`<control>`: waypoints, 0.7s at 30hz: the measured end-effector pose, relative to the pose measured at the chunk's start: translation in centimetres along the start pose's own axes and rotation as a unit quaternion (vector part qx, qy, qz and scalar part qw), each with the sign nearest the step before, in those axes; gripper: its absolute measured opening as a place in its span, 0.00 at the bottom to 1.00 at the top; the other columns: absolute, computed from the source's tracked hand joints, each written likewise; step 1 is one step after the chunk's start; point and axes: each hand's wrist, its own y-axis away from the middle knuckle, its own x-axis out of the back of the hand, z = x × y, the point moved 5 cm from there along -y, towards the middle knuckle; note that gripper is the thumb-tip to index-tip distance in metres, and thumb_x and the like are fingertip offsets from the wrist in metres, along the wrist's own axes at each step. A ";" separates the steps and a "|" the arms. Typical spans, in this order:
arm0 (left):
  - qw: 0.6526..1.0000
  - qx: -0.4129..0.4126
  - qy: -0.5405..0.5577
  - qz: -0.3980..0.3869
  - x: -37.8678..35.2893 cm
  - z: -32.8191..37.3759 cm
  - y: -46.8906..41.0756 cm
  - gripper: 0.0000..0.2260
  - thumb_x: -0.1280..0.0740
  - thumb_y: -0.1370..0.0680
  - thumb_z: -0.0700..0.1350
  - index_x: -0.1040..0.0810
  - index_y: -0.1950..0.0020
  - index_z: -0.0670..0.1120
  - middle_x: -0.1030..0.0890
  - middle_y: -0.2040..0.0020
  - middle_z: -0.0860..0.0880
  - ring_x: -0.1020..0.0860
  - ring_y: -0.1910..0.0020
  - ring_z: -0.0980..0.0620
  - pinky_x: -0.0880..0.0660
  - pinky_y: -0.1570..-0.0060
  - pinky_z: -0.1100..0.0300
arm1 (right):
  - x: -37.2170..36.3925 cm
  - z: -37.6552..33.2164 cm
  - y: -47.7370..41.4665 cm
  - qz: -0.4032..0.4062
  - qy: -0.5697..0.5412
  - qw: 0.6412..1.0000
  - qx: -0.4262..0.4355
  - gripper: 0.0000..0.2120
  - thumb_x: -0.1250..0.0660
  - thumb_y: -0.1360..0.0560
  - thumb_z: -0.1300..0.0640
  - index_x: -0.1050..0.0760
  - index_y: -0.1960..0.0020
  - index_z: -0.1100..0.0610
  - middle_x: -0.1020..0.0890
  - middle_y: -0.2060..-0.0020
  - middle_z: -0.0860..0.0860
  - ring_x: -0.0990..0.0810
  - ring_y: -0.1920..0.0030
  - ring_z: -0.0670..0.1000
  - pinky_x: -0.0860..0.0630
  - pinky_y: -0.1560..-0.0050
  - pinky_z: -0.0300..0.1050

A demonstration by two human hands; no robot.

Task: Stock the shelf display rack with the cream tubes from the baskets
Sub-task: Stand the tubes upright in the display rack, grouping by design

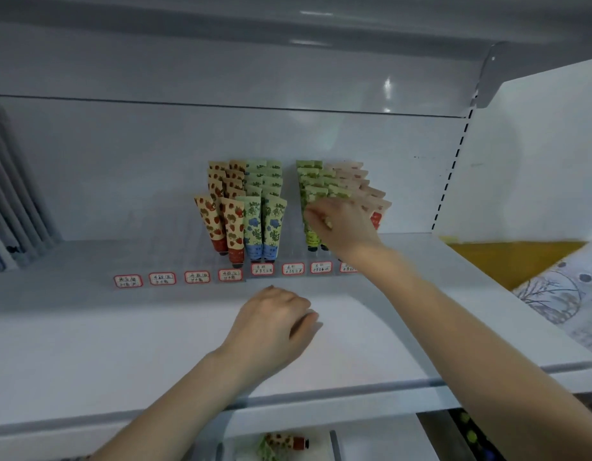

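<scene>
Right hand at green cream tubes, centre-right of frame.
Right hand (337, 224) grip pinches the green cream tubes (312, 194) in the display rack (261, 277); left hand (274, 324) rests loosely curled, empty, on the shelf (121, 344).

We see two bare forearms and two bare hands, the left hand (274, 324) and the right hand (337, 224), with no gloves, rings, watch or bracelets on them. Our nails are short and unpainted where they show. At the bottom left edge a scrap of patterned sleeve (83, 458) just shows by the left arm.
</scene>
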 end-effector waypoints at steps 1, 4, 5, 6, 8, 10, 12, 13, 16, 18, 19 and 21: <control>1.000 0.003 -0.007 0.010 0.3 0.2 0.2 0.18 0.44 0.24 0.52 0.23 0.66 0.44 0.22 0.69 0.49 0.26 0.68 0.49 0.28 0.66 0.56 | -0.3 -0.4 0.8 -0.014 -0.009 1.000 0.000 0.10 0.41 0.21 0.59 0.22 0.54 0.62 0.20 0.59 0.55 0.23 0.59 0.55 0.27 0.61 0.49; 0.998 0.000 -0.030 0.051 1.6 1.6 1.4 0.18 0.44 0.25 0.50 0.21 0.66 0.43 0.22 0.71 0.49 0.24 0.69 0.47 0.28 0.71 0.57 | -0.5 -1.5 3.3 0.005 -0.037 0.999 0.017 0.09 0.39 0.23 0.61 0.23 0.57 0.63 0.20 0.62 0.57 0.24 0.59 0.58 0.28 0.62 0.50; 0.997 -0.011 -0.042 0.069 2.0 2.2 2.1 0.17 0.43 0.25 0.50 0.21 0.67 0.43 0.23 0.72 0.49 0.24 0.71 0.47 0.29 0.72 0.58 | -0.4 -1.9 4.1 0.008 -0.035 0.999 0.020 0.09 0.39 0.23 0.61 0.23 0.58 0.63 0.20 0.62 0.57 0.23 0.59 0.59 0.27 0.61 0.51; 0.995 -0.021 -0.053 0.083 2.4 2.8 2.8 0.16 0.42 0.25 0.49 0.22 0.67 0.44 0.23 0.73 0.49 0.25 0.72 0.47 0.29 0.73 0.58 | -0.4 -2.3 4.8 0.008 -0.034 0.999 0.020 0.10 0.39 0.23 0.60 0.23 0.58 0.63 0.20 0.62 0.57 0.23 0.58 0.59 0.26 0.60 0.53; 0.992 -0.030 -0.071 0.103 3.2 3.6 4.6 0.16 0.42 0.24 0.49 0.21 0.67 0.44 0.23 0.72 0.49 0.24 0.72 0.47 0.28 0.73 0.58 | -0.1 -3.3 6.5 0.016 -0.044 0.999 0.023 0.13 0.41 0.23 0.57 0.22 0.58 0.63 0.19 0.62 0.57 0.22 0.59 0.59 0.25 0.59 0.54; 0.989 -0.031 -0.073 0.123 4.2 4.4 6.5 0.16 0.41 0.23 0.49 0.21 0.66 0.44 0.23 0.72 0.49 0.24 0.72 0.47 0.27 0.73 0.57 | 0.5 -4.9 8.6 0.035 -0.060 0.997 0.030 0.14 0.41 0.24 0.56 0.20 0.56 0.63 0.18 0.61 0.56 0.21 0.58 0.58 0.27 0.57 0.50; 0.989 -0.030 -0.070 0.128 4.9 5.5 8.6 0.16 0.41 0.22 0.48 0.21 0.66 0.44 0.24 0.72 0.48 0.24 0.72 0.47 0.28 0.74 0.56 | 0.9 -6.6 11.1 0.053 -0.062 0.996 0.038 0.14 0.41 0.23 0.55 0.20 0.55 0.63 0.17 0.61 0.56 0.20 0.58 0.58 0.31 0.58 0.43; 0.989 -0.030 -0.069 0.128 5.1 6.0 9.7 0.16 0.42 0.22 0.48 0.21 0.66 0.44 0.24 0.72 0.48 0.25 0.72 0.47 0.28 0.74 0.56 | 1.0 -7.4 12.4 0.060 -0.064 0.996 0.036 0.16 0.42 0.23 0.54 0.20 0.55 0.63 0.17 0.60 0.55 0.20 0.58 0.58 0.31 0.58 0.43; 0.991 -0.023 -0.056 0.115 4.8 6.9 13.0 0.16 0.42 0.22 0.47 0.20 0.65 0.44 0.23 0.72 0.49 0.24 0.72 0.47 0.27 0.76 0.58 | 1.2 -9.5 16.7 0.080 -0.082 0.993 0.039 0.15 0.43 0.24 0.56 0.20 0.56 0.62 0.17 0.61 0.54 0.20 0.60 0.57 0.28 0.59 0.45; 0.995 -0.005 -0.045 0.091 3.8 6.9 15.1 0.16 0.41 0.23 0.48 0.20 0.65 0.44 0.22 0.71 0.49 0.23 0.72 0.47 0.27 0.76 0.58 | 0.6 -10.4 19.7 0.067 -0.084 0.994 0.037 0.14 0.42 0.24 0.57 0.20 0.57 0.62 0.18 0.63 0.54 0.21 0.62 0.56 0.26 0.61 0.47; 0.996 0.007 -0.042 0.076 3.2 6.9 16.1 0.16 0.41 0.23 0.48 0.19 0.65 0.45 0.22 0.71 0.49 0.22 0.72 0.47 0.26 0.77 0.58 | -0.1 -10.4 21.1 0.049 -0.087 0.995 0.032 0.15 0.43 0.24 0.57 0.21 0.57 0.63 0.18 0.64 0.54 0.21 0.62 0.56 0.25 0.61 0.49; 0.997 0.034 -0.047 0.046 1.8 6.4 18.0 0.16 0.42 0.24 0.48 0.20 0.66 0.45 0.22 0.72 0.49 0.22 0.72 0.47 0.28 0.76 0.60 | -2.2 -9.7 23.6 -0.001 -0.091 0.996 0.012 0.16 0.44 0.23 0.55 0.22 0.59 0.62 0.20 0.66 0.54 0.22 0.63 0.55 0.25 0.63 0.49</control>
